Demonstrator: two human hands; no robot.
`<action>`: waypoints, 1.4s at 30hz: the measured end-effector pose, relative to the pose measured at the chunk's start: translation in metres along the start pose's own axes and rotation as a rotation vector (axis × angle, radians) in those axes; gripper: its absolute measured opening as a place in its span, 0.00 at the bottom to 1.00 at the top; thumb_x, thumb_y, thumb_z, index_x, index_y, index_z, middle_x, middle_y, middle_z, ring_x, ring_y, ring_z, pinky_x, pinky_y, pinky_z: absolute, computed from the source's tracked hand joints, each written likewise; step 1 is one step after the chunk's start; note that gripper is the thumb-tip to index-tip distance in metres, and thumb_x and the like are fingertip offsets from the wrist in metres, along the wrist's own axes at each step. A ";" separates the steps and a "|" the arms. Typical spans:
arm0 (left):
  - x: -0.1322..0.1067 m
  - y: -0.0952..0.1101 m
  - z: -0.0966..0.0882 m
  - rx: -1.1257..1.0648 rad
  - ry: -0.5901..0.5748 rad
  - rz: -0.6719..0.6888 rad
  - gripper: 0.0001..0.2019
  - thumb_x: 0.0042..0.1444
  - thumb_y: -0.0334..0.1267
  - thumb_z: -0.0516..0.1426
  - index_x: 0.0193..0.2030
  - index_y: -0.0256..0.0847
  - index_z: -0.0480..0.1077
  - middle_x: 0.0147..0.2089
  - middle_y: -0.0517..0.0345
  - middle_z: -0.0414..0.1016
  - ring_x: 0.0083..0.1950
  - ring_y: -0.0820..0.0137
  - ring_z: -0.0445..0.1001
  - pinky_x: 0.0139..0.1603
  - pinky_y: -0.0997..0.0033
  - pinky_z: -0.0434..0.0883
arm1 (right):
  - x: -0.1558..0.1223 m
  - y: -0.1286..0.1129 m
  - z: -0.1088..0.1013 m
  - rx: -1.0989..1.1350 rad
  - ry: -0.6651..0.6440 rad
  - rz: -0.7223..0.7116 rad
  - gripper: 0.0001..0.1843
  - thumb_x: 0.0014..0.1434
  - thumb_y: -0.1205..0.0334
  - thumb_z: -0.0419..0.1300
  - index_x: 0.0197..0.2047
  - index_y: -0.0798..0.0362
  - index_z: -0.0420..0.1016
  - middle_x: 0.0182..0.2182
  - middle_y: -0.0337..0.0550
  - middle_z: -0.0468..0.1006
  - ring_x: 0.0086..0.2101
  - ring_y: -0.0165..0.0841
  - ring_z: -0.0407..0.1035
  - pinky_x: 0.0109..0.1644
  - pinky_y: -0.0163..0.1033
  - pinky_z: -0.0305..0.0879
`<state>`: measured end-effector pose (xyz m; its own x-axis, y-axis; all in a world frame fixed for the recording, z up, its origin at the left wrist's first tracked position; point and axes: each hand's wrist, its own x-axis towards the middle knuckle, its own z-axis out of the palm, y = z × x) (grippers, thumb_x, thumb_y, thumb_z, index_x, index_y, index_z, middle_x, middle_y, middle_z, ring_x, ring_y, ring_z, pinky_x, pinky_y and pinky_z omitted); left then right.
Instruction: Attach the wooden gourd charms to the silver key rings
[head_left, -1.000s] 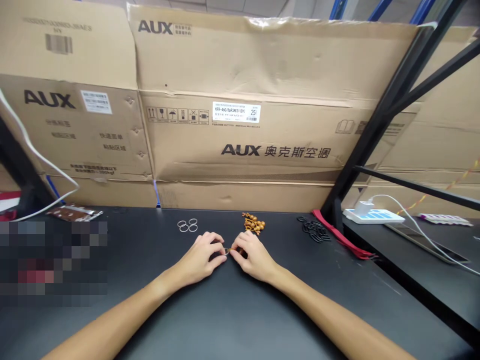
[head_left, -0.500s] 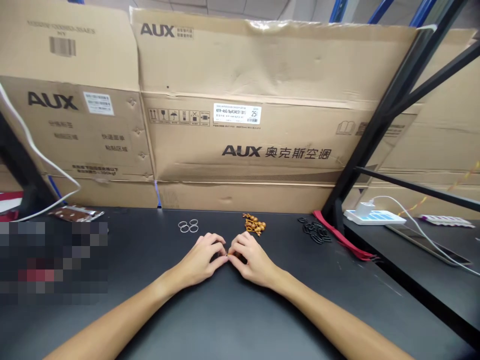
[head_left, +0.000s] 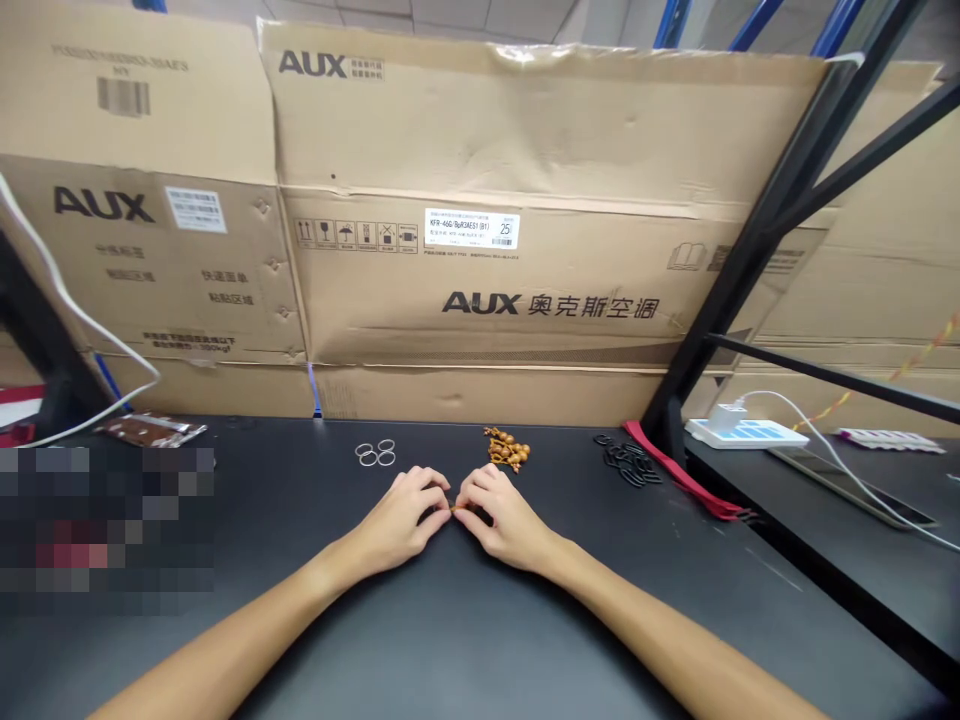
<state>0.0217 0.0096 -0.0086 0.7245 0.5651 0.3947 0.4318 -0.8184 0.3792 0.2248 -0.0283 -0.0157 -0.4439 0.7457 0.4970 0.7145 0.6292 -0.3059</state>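
Both of my hands rest on the black table [head_left: 465,630], fingertips meeting in a pinch. My left hand [head_left: 401,518] and my right hand [head_left: 504,517] are closed together on a tiny brownish piece [head_left: 453,510], too small to name. Just beyond my right hand lies a small heap of brown gourd-shaped charms [head_left: 508,449]. Three silver rings [head_left: 376,452] lie beyond my left hand. A pile of black rings [head_left: 626,459] sits further right.
Large AUX cardboard boxes [head_left: 480,210] wall off the back of the table. A black metal frame post [head_left: 720,300] rises at the right, with a red strap [head_left: 686,482] at its foot. A white power strip [head_left: 746,432] and cable lie beyond. A brown packet [head_left: 150,428] lies far left.
My fingertips have drawn closer together around the tiny piece; the hands have barely shifted otherwise.
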 end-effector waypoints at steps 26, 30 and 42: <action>-0.003 -0.012 0.002 0.254 0.013 -0.092 0.20 0.62 0.49 0.51 0.54 0.39 0.67 0.59 0.46 0.68 0.60 0.56 0.65 0.59 0.54 0.62 | -0.005 0.020 0.001 -0.144 -0.035 0.150 0.17 0.62 0.57 0.55 0.52 0.53 0.71 0.54 0.52 0.71 0.54 0.41 0.65 0.58 0.50 0.60; -0.005 -0.016 0.003 0.228 0.013 -0.096 0.21 0.62 0.49 0.51 0.55 0.39 0.68 0.61 0.45 0.67 0.62 0.57 0.64 0.62 0.54 0.61 | -0.006 0.022 0.003 -0.125 -0.084 0.161 0.22 0.63 0.54 0.54 0.57 0.54 0.69 0.60 0.54 0.66 0.59 0.43 0.59 0.62 0.53 0.57; -0.003 -0.013 0.002 0.238 -0.013 -0.106 0.21 0.62 0.49 0.51 0.56 0.37 0.68 0.61 0.43 0.66 0.62 0.55 0.63 0.62 0.52 0.61 | -0.006 0.024 0.004 -0.130 -0.129 0.172 0.25 0.64 0.51 0.52 0.60 0.54 0.66 0.62 0.53 0.62 0.62 0.44 0.55 0.64 0.53 0.54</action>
<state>0.0143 0.0184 -0.0164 0.6747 0.6490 0.3516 0.6188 -0.7570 0.2098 0.2426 -0.0169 -0.0295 -0.3689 0.8666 0.3360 0.8454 0.4631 -0.2662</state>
